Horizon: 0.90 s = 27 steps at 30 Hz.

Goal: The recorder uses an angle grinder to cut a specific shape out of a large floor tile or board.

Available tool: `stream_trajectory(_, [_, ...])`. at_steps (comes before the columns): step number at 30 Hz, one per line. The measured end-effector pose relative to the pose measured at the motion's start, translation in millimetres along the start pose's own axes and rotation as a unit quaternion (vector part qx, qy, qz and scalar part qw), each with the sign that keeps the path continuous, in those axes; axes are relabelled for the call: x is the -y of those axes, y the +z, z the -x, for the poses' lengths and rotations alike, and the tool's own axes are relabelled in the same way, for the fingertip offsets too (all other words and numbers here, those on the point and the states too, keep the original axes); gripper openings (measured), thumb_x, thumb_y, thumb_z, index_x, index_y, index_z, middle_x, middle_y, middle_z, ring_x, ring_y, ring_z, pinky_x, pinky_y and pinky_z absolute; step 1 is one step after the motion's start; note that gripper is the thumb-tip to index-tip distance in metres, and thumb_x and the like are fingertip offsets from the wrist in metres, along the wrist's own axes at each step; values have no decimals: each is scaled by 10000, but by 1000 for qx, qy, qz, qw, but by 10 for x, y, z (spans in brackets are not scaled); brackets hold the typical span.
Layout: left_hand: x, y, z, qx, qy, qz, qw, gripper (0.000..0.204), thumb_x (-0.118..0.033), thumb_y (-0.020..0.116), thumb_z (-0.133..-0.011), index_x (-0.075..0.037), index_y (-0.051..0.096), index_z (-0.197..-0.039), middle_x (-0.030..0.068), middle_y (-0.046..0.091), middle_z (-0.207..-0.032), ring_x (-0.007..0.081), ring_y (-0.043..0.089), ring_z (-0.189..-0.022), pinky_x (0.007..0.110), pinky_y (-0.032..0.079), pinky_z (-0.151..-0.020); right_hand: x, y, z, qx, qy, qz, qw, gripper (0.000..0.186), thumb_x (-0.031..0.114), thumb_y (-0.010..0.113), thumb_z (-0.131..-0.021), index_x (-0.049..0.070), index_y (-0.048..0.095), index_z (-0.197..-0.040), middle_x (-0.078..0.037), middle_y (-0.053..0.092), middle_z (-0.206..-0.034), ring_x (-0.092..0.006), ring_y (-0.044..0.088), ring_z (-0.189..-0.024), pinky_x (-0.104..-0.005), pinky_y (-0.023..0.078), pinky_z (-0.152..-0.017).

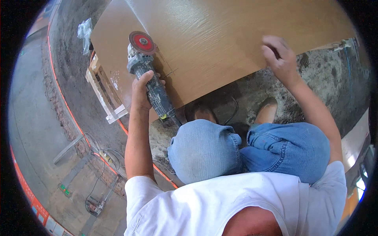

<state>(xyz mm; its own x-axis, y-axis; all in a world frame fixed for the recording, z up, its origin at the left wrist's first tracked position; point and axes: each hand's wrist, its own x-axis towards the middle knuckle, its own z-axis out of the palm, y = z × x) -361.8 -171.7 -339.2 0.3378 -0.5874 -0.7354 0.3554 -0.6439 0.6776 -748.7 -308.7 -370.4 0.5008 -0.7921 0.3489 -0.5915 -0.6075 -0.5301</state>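
My left hand [142,89] is closed around the dark, worn body of an angle grinder [156,94]. The grinder's red disc [142,42] points away from me, above a brown wooden board [220,51]. A small drawn cross mark [172,72] lies on the board just right of the grinder. Over the board's near right edge hovers my right hand [280,61], its fingers loosely bent and the thumb apart from them. I see nothing in that hand. Whether its fingertips touch the board I cannot tell.
A pale wooden frame [103,88] shows under the board's left side. Clear crumpled plastic [84,34] lies beside its far left corner. An orange hose [163,176] and cables [104,153] run over the rough floor at left. My bent knees [204,151] are close to the near edge.
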Motion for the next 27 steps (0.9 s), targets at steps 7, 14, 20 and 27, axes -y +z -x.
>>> stream_trajectory(7, [1,-12,14,7,3,18,1000,353,-245,655,-761,8,521,-968,140,600,-810,242,642,-648,363,546,-533,-46,-153,598,144,505,-349,776,262,308,664,-845,50,621,-842,-63,629,-816,-169,592,-624,-293,501,-565])
stream_trajectory(14, [-9,-2,0,5,-13,13,1000,349,-238,653,-762,-1,511,-974,128,589,-798,231,635,-628,349,545,-519,-199,91,310,-54,573,-633,518,335,232,650,-858,70,549,-1134,-80,614,-1063,-184,604,-951,-351,532,-772])
stream_trajectory(20, [-9,-3,-1,0,-12,19,1000,367,-238,659,-755,-6,503,-994,119,588,-809,231,642,-654,357,548,-535,-192,191,198,-102,542,-654,517,279,137,626,-879,72,539,-1136,-60,626,-1080,-161,633,-925,-304,570,-709])
stream_trajectory(27, [-6,-17,-3,-12,-9,23,1000,350,-231,652,-759,-6,509,-984,122,588,-810,235,642,-656,355,548,-544,-269,274,109,-89,533,-648,537,305,146,656,-855,82,543,-1131,-42,622,-1056,-159,620,-919,-323,544,-725])
